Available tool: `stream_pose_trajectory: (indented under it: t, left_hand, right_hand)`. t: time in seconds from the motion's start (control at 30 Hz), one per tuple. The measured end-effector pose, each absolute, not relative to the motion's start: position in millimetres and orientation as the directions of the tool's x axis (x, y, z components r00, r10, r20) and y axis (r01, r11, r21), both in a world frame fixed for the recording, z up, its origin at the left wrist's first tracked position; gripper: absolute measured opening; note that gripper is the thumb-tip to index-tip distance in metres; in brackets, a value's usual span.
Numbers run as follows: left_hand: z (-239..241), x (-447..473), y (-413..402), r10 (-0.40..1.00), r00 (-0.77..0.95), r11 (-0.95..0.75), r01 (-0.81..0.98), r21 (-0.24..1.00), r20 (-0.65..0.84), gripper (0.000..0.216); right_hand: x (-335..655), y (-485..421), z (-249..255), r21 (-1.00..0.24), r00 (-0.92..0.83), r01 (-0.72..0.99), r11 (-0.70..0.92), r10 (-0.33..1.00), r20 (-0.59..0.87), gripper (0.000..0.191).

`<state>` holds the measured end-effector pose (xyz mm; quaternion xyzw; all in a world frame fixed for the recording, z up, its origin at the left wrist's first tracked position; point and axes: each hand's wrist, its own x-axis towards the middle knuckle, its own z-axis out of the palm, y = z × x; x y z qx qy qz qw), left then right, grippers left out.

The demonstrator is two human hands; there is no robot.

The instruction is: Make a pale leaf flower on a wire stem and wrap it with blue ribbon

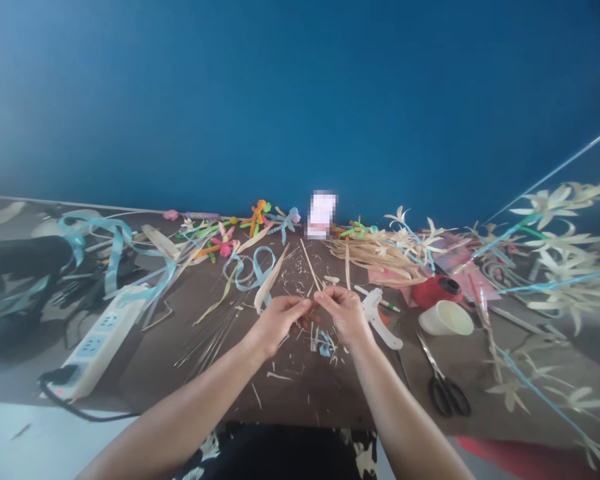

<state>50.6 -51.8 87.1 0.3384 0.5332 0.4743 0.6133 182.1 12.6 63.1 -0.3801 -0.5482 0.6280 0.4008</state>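
Observation:
My left hand (280, 323) and my right hand (345, 316) meet over the middle of the brown table, thumbs and fingers pinched together. A thin pale straw-like strip (310, 263) rises from between the fingertips, its lower end at my right thumb and forefinger. What sits in my left fingers is hidden or too small to make out. Just beyond my left hand lies a dried husk leaf (274, 277). Beside my right hand rests a white glue gun (380, 321). Small husk scraps (325, 343) are scattered beneath both hands.
Black-handled scissors (445, 387), a white cup (446, 318) and a red spool (430, 291) stand at right, near husk flowers (550, 207). Thin wires (213, 337) and a power strip (103, 340) lie at left. A blue wall (300, 100) closes the back, behind colourful pipe-cleaner figures (257, 217).

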Motion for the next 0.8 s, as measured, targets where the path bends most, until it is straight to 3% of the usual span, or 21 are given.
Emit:
stream_pose_trajectory:
  t: [0.63,0.8]
  left_hand:
    - [82,48,-57,0.913,0.049,0.398,-0.317,0.861,-0.404,0.017]
    - [79,45,-61,0.889,0.083,0.436,-0.448,0.781,-0.450,0.017]
  right_hand:
    - [191,21,71,-0.986,-0.417,-0.121,-0.114,0.907,-0.054,0.020]
    - [193,21,72,-0.988,-0.399,-0.119,-0.098,0.916,-0.043,0.015]
